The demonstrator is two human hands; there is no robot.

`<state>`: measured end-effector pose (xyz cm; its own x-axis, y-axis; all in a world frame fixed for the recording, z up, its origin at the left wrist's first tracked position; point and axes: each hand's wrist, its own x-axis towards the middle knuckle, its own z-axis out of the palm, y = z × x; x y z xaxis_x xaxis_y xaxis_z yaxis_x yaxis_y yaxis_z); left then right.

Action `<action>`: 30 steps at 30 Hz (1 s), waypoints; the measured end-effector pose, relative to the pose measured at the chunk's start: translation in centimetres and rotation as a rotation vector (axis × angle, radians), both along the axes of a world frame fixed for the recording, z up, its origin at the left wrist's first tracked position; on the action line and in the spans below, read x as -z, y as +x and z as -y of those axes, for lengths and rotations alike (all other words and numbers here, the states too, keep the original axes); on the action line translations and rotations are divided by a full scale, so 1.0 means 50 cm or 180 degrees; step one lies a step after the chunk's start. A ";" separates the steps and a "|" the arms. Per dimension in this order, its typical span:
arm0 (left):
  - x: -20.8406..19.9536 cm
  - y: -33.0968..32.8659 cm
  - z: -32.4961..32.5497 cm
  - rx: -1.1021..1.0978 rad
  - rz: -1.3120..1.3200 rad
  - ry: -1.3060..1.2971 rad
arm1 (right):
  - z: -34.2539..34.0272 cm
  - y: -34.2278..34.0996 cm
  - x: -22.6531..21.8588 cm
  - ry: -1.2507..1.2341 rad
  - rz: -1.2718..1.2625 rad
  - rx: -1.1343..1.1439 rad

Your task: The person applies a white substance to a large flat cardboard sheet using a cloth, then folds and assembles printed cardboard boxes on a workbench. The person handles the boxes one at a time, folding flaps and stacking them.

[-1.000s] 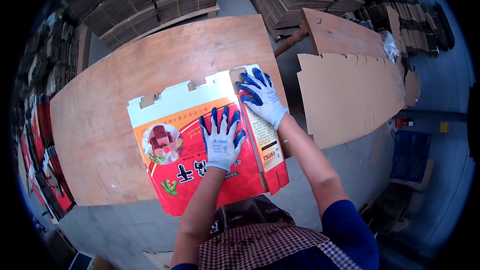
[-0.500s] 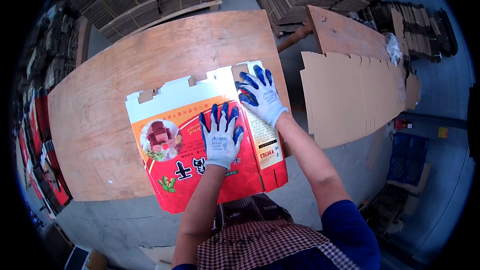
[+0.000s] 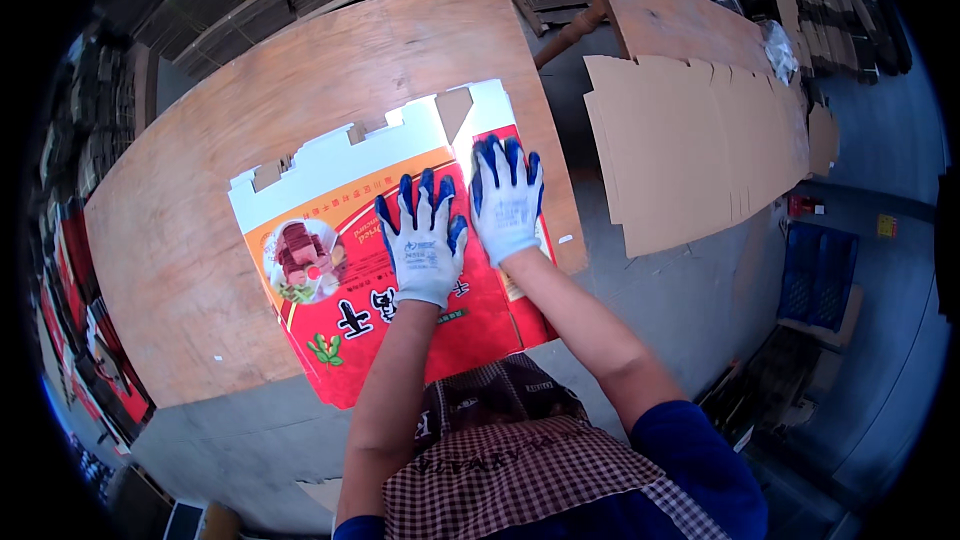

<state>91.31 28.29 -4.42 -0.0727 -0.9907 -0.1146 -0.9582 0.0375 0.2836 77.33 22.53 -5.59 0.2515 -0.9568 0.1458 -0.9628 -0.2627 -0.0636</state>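
Note:
A red printed cardboard box (image 3: 340, 340), folded flat, lies on the wooden table in front of me, overhanging its near edge. White flaps with notches run along its far side, and a food picture shows on its left. My left hand (image 3: 424, 248), in a white glove with blue fingertips, rests on the middle of the red panel with its fingers spread. Gloved the same way, my right hand (image 3: 506, 195) lies flat over the narrow right-hand panel, fingers stretched toward the far flaps. Both palms press on the cardboard; neither grips it.
The wooden table (image 3: 180, 270) reaches away to the left. To the right, plain brown cardboard sheets (image 3: 690, 160) lie by a wooden board (image 3: 670, 20). Bundled cardboard stacks (image 3: 240, 0) stand at the back. A blue crate (image 3: 816, 275) is at the far right.
My right hand has slid down and inward along the right panel, its fingers now pointing straight ahead. My left hand stays flat on the box. The whole view has shifted slightly.

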 end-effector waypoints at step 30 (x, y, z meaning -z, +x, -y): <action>0.025 0.235 -0.233 -0.0607 0.0239 -0.0303 | -0.031 -0.445 -0.053 0.1671 -0.1280 0.1472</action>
